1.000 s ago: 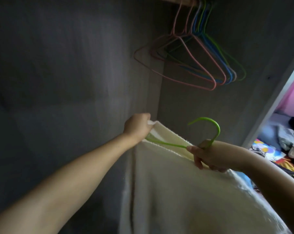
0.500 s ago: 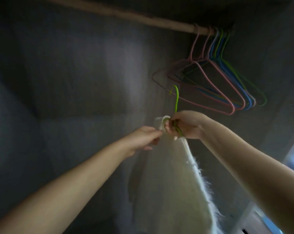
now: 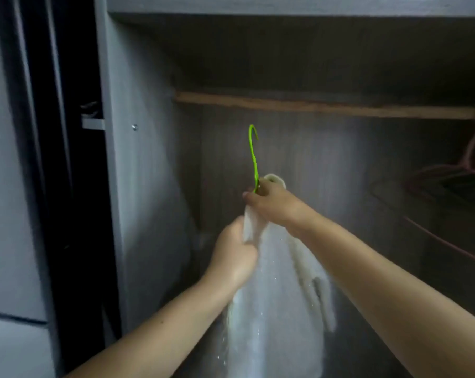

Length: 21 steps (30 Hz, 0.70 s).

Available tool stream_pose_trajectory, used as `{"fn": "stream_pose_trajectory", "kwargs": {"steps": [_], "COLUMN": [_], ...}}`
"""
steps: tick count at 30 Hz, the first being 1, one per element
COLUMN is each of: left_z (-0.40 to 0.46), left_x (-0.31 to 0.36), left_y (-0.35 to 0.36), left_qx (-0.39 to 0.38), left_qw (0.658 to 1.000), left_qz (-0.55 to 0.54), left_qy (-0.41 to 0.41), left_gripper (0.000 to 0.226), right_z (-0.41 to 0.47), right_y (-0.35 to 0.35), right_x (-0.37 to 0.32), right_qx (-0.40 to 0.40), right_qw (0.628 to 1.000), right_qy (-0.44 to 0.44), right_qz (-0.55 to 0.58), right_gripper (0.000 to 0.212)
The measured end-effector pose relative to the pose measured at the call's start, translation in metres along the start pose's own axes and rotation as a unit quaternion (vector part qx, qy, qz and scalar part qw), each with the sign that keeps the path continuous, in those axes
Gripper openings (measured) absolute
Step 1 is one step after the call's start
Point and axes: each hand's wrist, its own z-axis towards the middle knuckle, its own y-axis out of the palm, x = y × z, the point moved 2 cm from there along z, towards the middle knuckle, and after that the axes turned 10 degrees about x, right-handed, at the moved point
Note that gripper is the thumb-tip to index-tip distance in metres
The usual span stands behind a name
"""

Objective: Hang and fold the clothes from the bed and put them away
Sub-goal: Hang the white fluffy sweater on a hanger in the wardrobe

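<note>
Hands lowered below wooden rod (image 3: 326,106); right hand (image 3: 271,203) grips green wire hanger (image 3: 254,156), left hand (image 3: 236,255) seemingly clutching fuzzy white garment (image 3: 274,309).

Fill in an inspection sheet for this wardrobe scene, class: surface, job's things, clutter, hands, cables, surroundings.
Surface: nothing seen.
Job's things: white garment on green hanger, hook below wooden rail, not yet on it.
Clutter: empty hangers bunched at right.
Hands: right hand grips the hanger's neck; left hand grips the garment.
Cables: nothing seen.
Surroundings: grey wardrobe side panel, dim interior.
</note>
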Motion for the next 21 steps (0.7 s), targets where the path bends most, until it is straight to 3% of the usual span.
{"fn": "stream_pose_trajectory", "kwargs": {"steps": [4,11,17,21], "left_z": [0.044,0.132,0.162,0.152], "left_x": [0.027,0.069,0.042,0.007], "left_y": [-0.031,-0.069,-0.093,-0.094], "left_qx": [0.078,0.192,0.174,0.159], "left_qw": [0.996,0.948,0.888,0.896], "left_qz": [0.034,0.251,0.425,0.414], "left_qy": [0.022,0.046,-0.01,-0.026], "left_gripper": [0.019,0.021,0.026,0.027], "right_z": [0.034,0.099,0.113,0.111], "right_y": [0.026,0.056,0.097,0.122], "right_x": [-0.048,-0.117,-0.115,-0.095], "right_qx": [0.008,-0.041,-0.115,-0.098], "right_qw": [0.998,0.99,0.989,0.989], "right_qy": [-0.053,-0.09,-0.085,-0.103], "right_qz": [0.03,0.102,0.04,0.037], "right_gripper": [0.03,0.031,0.038,0.041]}}
